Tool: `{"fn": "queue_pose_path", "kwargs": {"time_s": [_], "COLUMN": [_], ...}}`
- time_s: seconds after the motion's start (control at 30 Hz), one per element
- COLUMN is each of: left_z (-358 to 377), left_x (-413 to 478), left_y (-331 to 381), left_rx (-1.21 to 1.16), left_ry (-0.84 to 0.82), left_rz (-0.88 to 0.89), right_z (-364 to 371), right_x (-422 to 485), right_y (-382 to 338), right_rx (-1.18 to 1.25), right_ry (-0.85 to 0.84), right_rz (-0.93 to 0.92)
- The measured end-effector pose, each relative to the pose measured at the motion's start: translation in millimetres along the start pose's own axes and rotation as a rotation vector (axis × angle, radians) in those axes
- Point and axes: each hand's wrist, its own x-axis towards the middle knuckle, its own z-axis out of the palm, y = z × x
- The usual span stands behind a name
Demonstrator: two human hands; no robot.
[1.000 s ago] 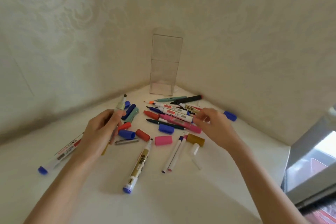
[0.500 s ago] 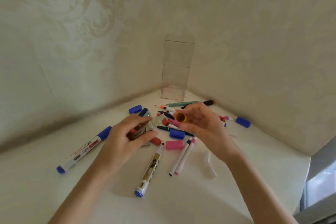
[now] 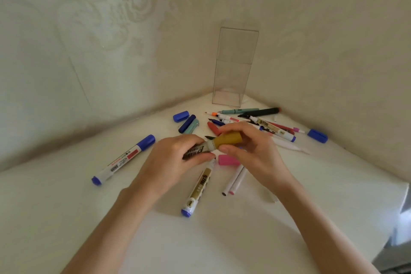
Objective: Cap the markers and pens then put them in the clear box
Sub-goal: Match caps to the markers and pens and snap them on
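A mustard cap (image 3: 229,139) is being pinched between the thumb and curled fingers of the right hand (image 3: 253,153). It is being seated over the tip of a black-labelled marker (image 3: 195,151), whose barrel is being gripped by the curled fingers of the left hand (image 3: 173,162). Half a second ago the cap was being held apart from the tip with its open mouth showing; now the two are being joined, though whether it is being pushed fully home cannot be told. The pair is being held in front of the clear box (image 3: 235,66), well short of it. By this judgement one marker is being readied for the box, which appears empty. A heap of loose pens (image 3: 266,125) is being left between the hands and the box. On the side of the hands away from the box, a pink cap (image 3: 229,160) and a gold-labelled marker (image 3: 198,189) are being left untouched.
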Motion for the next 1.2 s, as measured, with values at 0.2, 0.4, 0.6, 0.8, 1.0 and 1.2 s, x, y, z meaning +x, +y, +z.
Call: {"fn": "queue_pose_path", "kwargs": {"time_s": [0.2,0.4,0.6,0.8,1.0,1.2], "left_z": [6.4,5.4,-5.7,-13.9,-26.0,-37.0], "left_x": [-1.9,-5.1,-4.4,-3.5,-31.3,-58.1], "left_y": [9.3,22.9,31.8,23.0,27.1,-25.6], "left_rx": [0.079,-0.231,-0.685,-0.207,-0.203,0.262], "left_ry": [0.016,0.028,-0.070,-0.153,-0.233,0.205], "left_rz": [-0.014,-0.150,-0.323,-0.277,-0.235,-0.484], "right_z": [21.5,32.9,37.6,10.2,-0.4,-21.1], "right_x": [-3.9,-4.8,-3.9,-4.4,-12.7,10.1], "right_y": [-6.5,-8.5,-16.6,-5.5,-2.1,16.9], "right_rx": [0.305,0.347,0.284,0.031,0.094,-0.421], "right_ry": [0.226,0.273,0.261,0.021,-0.125,0.263], "right_rz": [-0.028,-0.036,-0.128,0.052,0.105,0.272]}}
